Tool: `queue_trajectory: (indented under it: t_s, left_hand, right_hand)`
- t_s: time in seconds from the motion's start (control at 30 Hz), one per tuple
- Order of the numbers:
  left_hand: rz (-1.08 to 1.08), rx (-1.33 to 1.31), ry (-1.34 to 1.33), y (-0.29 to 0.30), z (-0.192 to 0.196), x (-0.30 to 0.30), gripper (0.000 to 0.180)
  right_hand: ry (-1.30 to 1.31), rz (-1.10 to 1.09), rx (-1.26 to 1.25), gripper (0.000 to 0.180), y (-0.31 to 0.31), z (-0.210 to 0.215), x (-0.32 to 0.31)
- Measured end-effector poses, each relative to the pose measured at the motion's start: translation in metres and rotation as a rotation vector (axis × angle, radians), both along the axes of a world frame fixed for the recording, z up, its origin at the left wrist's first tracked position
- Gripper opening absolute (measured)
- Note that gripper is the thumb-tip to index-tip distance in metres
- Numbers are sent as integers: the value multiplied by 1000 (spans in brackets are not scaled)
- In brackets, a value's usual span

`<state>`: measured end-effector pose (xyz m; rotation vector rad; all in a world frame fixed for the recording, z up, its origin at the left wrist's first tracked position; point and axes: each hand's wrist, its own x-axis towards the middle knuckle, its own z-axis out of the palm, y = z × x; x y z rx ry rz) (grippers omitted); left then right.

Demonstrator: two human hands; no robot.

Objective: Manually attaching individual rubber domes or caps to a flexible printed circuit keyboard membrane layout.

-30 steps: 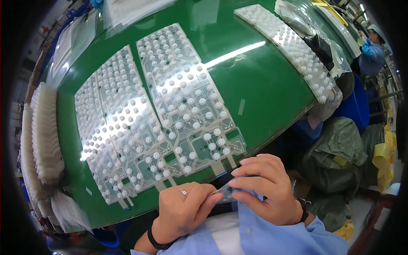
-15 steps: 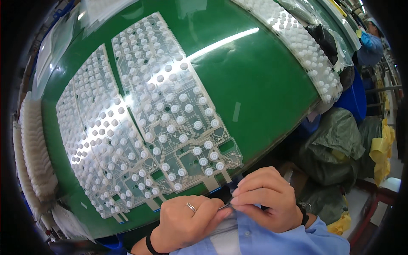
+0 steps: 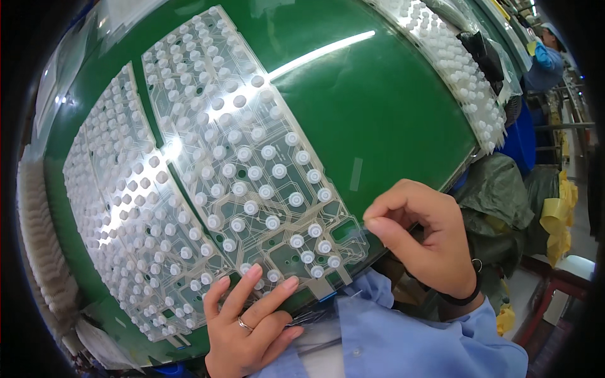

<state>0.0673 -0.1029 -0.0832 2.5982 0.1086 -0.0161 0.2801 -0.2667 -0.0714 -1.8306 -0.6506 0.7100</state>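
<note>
A clear membrane sheet (image 3: 252,157) dotted with white rubber domes lies on the green table (image 3: 391,107), its near end toward me. My left hand (image 3: 242,321), with a ring on one finger, rests on that near edge with its fingers spread flat and holds nothing. My right hand (image 3: 422,233) has thumb and forefinger pinched on the sheet's near right corner. A second, similar sheet (image 3: 120,208) lies alongside to the left, slightly overlapped.
Another row of domed sheets (image 3: 457,69) runs along the table's far right edge. A white stack (image 3: 38,246) stands at the left rim. Beyond the table's right side are green bags (image 3: 504,189), yellow material (image 3: 558,214) and a person in blue (image 3: 545,53).
My hands were together near my chest on something small. They have parted: the left now lies on the sheet's near edge and the right pinches its corner. The view has come closer to the table.
</note>
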Motion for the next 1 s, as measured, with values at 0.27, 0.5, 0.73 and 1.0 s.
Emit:
queue_trajectory:
  t_s: [0.27,0.5,0.73,1.0]
  left_hand:
    - [-11,-2,-11,5,2,-5,29]
    - [-56,-12,-41,9,-3,-4,28]
    - [-63,-38,-39,8,-7,0,27]
    - [-18,-27,1,6,1,-3,26]
  right_hand:
    - [-139,3,-122,5,21,-3,-5]
    - [-199,10,-164,6,24,-4,-4]
    - [-184,-3,-180,5,22,-5,-2]
    - [-204,20,-187,7,26,-4,-5]
